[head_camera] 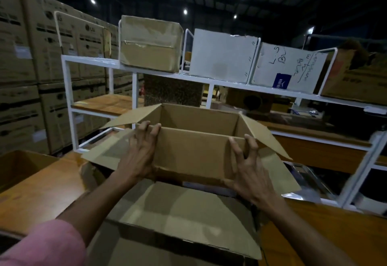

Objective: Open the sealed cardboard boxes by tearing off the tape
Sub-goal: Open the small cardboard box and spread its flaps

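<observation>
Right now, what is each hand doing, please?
Left hand: grips the near wall of the open box, fingers curled over its rim.
Right hand: grips the same wall.

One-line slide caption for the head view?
Both hands, left hand and right hand, grip the near wall of an opened cardboard box.

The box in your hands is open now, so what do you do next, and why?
Probably set the open box down and reach for the brown box on the white shelf. The left hand and right hand grip a box whose flaps already stand out, while a tape strip still seems to run across the shelf box.
</observation>
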Action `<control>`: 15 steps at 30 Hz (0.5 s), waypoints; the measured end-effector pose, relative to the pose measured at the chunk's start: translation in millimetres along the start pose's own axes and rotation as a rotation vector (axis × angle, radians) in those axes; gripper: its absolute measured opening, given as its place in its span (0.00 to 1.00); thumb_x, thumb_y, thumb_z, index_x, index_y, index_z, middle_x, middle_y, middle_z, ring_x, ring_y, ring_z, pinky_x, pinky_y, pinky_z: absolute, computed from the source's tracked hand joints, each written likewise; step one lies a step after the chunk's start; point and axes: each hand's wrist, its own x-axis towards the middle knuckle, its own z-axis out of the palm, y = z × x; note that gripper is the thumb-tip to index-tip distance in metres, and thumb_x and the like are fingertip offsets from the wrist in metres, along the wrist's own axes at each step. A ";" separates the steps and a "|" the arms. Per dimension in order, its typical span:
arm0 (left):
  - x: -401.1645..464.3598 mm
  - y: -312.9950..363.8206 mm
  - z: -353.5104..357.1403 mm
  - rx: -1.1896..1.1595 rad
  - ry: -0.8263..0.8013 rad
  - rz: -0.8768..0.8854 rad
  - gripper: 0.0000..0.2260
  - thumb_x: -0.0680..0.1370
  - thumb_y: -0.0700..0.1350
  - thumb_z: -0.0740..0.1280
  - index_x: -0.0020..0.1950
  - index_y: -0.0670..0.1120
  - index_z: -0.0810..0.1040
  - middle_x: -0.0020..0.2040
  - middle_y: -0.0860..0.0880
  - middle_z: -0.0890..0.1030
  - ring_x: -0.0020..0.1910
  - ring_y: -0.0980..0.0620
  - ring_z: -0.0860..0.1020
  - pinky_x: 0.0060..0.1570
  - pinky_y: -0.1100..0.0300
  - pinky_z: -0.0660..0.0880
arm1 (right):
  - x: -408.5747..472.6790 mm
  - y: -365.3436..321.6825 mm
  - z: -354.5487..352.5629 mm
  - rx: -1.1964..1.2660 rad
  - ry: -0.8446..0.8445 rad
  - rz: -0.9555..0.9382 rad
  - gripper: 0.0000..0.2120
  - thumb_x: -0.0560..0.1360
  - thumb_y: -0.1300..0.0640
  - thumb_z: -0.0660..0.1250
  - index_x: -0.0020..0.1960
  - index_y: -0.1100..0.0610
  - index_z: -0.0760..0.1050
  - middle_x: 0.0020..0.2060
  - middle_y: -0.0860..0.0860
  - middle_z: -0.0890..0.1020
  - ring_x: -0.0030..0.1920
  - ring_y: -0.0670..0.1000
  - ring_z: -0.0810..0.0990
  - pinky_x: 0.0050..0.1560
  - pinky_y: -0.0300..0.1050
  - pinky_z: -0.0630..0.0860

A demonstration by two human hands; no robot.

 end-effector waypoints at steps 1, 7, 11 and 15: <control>-5.0 -4.9 5.3 0.040 -0.086 -0.009 0.66 0.54 0.55 0.85 0.80 0.54 0.44 0.78 0.42 0.46 0.70 0.29 0.62 0.58 0.32 0.74 | -6.3 -13.4 -4.4 0.009 -0.036 0.002 0.59 0.62 0.33 0.77 0.78 0.38 0.41 0.77 0.56 0.41 0.72 0.65 0.61 0.55 0.62 0.80; -31.3 -8.4 20.7 0.194 -0.565 -0.114 0.52 0.68 0.53 0.78 0.80 0.56 0.44 0.80 0.45 0.44 0.79 0.35 0.46 0.73 0.30 0.57 | -39.5 -4.4 48.3 0.114 -0.437 0.034 0.55 0.61 0.17 0.60 0.78 0.36 0.41 0.79 0.45 0.34 0.79 0.61 0.50 0.74 0.64 0.62; -36.9 1.1 21.7 0.212 -0.693 -0.082 0.50 0.72 0.53 0.74 0.81 0.53 0.42 0.82 0.44 0.39 0.80 0.39 0.38 0.75 0.30 0.43 | -49.1 5.5 53.9 0.139 -0.477 -0.002 0.51 0.62 0.15 0.54 0.78 0.34 0.42 0.79 0.42 0.35 0.79 0.60 0.51 0.75 0.66 0.60; -39.3 27.1 17.6 0.073 -0.757 -0.019 0.45 0.75 0.55 0.72 0.82 0.53 0.46 0.83 0.47 0.39 0.80 0.41 0.36 0.74 0.32 0.39 | -53.5 8.1 53.3 0.210 -0.428 0.000 0.40 0.71 0.20 0.49 0.78 0.35 0.47 0.81 0.43 0.43 0.80 0.58 0.52 0.74 0.65 0.61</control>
